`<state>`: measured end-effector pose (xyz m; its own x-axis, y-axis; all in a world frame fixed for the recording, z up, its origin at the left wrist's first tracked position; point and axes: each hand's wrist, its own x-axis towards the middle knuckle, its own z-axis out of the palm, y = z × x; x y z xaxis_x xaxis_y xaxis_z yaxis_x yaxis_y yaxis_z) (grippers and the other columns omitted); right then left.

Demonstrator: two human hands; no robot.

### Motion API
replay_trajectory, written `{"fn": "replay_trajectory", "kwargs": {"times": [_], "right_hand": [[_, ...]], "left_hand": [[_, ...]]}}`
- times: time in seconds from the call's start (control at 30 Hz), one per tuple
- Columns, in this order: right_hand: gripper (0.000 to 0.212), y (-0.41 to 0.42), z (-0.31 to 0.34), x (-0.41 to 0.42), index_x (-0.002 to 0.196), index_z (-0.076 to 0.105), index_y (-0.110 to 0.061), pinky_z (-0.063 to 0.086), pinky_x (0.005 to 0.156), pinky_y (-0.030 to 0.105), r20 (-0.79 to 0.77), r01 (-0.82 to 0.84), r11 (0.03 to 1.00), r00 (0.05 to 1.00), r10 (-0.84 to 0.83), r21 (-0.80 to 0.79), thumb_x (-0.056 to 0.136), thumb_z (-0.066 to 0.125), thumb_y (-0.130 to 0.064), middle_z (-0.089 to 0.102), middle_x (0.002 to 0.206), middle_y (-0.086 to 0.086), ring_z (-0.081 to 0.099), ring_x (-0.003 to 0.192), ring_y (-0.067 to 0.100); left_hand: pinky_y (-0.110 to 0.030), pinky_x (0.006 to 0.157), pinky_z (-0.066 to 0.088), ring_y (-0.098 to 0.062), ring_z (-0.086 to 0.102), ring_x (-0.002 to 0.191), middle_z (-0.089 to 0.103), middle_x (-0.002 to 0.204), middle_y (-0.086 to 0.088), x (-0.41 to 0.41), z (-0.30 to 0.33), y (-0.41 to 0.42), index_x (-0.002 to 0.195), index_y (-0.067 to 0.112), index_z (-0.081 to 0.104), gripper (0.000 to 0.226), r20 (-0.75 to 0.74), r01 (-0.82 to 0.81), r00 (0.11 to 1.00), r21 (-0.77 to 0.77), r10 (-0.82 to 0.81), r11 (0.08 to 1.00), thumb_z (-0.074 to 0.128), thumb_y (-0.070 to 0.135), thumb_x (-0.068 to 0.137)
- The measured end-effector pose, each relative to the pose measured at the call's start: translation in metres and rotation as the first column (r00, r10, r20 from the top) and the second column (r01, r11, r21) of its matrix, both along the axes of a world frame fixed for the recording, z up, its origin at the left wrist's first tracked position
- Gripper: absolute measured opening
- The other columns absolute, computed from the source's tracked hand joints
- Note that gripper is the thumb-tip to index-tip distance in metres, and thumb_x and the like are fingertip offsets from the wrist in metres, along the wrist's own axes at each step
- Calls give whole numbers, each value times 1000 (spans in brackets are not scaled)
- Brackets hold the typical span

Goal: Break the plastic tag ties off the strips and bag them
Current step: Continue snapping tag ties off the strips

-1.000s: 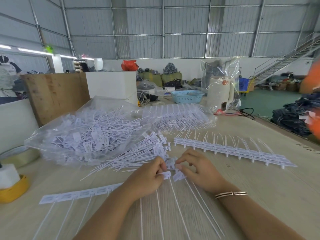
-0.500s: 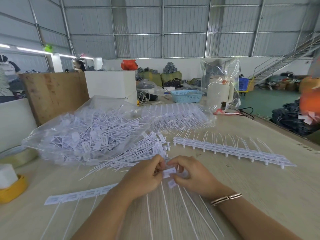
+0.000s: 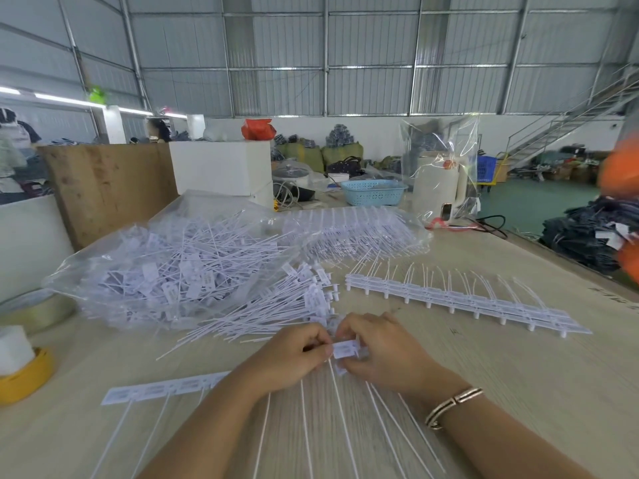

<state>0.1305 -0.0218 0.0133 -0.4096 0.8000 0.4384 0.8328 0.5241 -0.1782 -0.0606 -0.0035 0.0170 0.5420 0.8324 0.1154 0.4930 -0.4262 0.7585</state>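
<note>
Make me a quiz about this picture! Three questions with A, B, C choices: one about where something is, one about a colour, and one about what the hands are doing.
1. Where is the loose pile of broken-off ties?
A. left of the hands
B. in the basket
C. on the stairs

2. What colour is the basket?
A. red
B. light blue
C. black

3. What are the hands doing?
A. resting flat
B. both pinching a tag strip
C. waving

Answers:
1 A: the loose pile lies up and left of them.
2 B: the basket is light blue.
3 B: left hand and right hand pinch the tag strip.

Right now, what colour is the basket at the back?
Light blue basket, head view.
</note>
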Motion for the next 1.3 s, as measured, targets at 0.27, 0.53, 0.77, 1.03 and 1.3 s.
{"fn": "replay_trajectory", "kwargs": {"times": [0.27,0.53,0.77,1.03,1.3], "right_hand": [[19,1,4,7,87,66,-25,29,74,29,7,46,996,999,-47,79,74,61,-38,65,83,-7,59,82,16],[24,-1,4,7,93,69,-28,28,77,31,60,33,996,997,-39,87,78,57,-43,67,88,-9,59,87,15],[46,1,3,6,99,66,-31,22,79,27,117,18,999,993,-22,35,79,32,-55,67,99,-15,53,94,9],[22,0,2,5,97,66,-31,23,77,28,111,20,999,994,-24,43,89,47,-39,67,90,-13,50,87,7],[28,2,1,3,92,65,-27,26,76,27,21,35,997,999,-37,61,94,44,-44,65,83,-11,51,81,8]], "left_hand": [[-12,68,38,6,61,74,71,85,16,-2,1,-2,88,31,54,7,39,30,999,-37,-28,999,59,26,90],[-23,75,41,-2,65,83,73,85,8,-7,1,-1,84,23,56,9,38,70,997,-31,-68,997,60,28,91],[-12,66,38,1,63,79,73,85,9,-8,1,-1,82,26,55,11,57,85,995,-3,-85,996,62,29,89],[-17,67,40,-2,62,75,72,85,9,-8,-1,1,80,28,56,11,49,55,997,43,-57,998,65,30,86],[-5,60,38,6,61,69,72,80,13,-5,3,-2,73,43,56,26,107,9,994,114,-21,993,67,24,85]]}}
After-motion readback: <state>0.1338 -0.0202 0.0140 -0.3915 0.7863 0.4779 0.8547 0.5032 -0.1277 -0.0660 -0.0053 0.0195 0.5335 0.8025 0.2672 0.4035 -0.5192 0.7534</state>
